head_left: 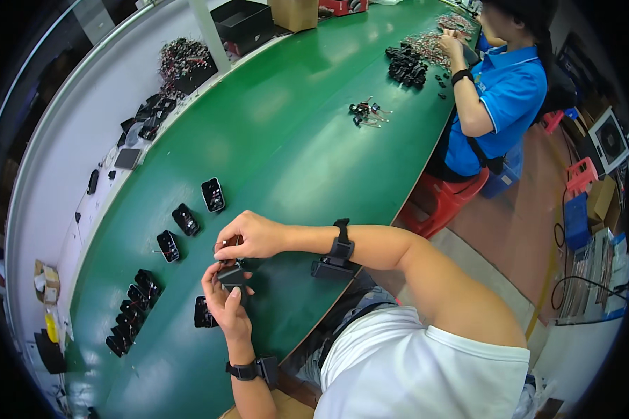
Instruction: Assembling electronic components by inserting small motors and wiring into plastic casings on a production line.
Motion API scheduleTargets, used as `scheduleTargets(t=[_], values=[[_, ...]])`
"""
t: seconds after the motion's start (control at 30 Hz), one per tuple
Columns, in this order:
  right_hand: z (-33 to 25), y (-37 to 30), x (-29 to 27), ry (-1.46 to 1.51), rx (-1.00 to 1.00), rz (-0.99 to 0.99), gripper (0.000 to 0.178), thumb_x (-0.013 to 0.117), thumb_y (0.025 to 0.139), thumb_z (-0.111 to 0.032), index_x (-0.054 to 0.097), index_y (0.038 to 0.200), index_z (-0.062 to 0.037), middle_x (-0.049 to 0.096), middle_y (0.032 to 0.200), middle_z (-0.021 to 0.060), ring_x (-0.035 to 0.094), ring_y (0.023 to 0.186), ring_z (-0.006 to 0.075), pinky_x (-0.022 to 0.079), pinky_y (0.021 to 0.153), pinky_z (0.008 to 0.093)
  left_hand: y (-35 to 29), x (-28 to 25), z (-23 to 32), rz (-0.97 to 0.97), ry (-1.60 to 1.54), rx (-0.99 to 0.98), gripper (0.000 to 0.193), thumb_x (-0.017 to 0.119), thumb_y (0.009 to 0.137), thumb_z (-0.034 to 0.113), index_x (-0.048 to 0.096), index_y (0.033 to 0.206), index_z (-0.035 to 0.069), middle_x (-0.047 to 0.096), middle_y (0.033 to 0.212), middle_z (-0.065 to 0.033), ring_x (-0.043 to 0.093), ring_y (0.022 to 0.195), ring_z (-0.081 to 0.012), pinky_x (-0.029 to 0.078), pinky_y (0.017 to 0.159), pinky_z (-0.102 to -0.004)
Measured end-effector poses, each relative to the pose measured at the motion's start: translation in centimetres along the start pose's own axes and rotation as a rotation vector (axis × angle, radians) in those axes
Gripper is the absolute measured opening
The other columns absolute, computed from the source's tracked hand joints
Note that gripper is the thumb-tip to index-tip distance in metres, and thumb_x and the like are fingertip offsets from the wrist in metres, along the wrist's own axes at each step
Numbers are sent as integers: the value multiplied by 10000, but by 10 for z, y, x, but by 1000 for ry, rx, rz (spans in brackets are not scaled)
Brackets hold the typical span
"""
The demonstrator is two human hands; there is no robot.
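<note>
My left hand is closed round a small dark grey rectangular casing, its thumb lying on the near side. Just above the casing, my right hand pinches a small wired part, mostly hidden by the fingers. A black open casing with parts inside lies beside my left wrist. Beyond my hands, to the left, sit three similar casings: one farthest, one in the middle and one nearest, each with small parts inside.
Several black casings with wires stand in a row on the green table at left. Small wired parts lie farther off. A co-worker in a blue shirt sits at far right by heaped black parts. A red stool stands below.
</note>
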State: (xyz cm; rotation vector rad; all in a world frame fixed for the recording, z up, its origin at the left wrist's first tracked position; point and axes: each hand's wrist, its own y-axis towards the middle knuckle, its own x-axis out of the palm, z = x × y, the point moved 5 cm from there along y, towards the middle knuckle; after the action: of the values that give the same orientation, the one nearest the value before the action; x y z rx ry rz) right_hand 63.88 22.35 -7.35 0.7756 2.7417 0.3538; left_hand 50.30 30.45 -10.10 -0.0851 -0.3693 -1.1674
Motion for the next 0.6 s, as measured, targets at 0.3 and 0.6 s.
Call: scheduleTargets(t=[0.3,0.6], values=[[9,-1,-2,36,-36,90,105,676,819,-74,654,889,1,650,912,93,673,776,155,565,705,267,3,1,2,5,37,-3,577,610,771,136,390,1289,6,489,1209,-155,603,961,-262,513,674,-296],[5,-1,0,41,-22,25,162,664,812,-55,612,947,18,665,865,97,670,809,160,570,734,290,-2,2,-2,20,84,-42,609,631,747,168,399,1289,17,483,1185,-121,600,977,-260,508,687,-289]])
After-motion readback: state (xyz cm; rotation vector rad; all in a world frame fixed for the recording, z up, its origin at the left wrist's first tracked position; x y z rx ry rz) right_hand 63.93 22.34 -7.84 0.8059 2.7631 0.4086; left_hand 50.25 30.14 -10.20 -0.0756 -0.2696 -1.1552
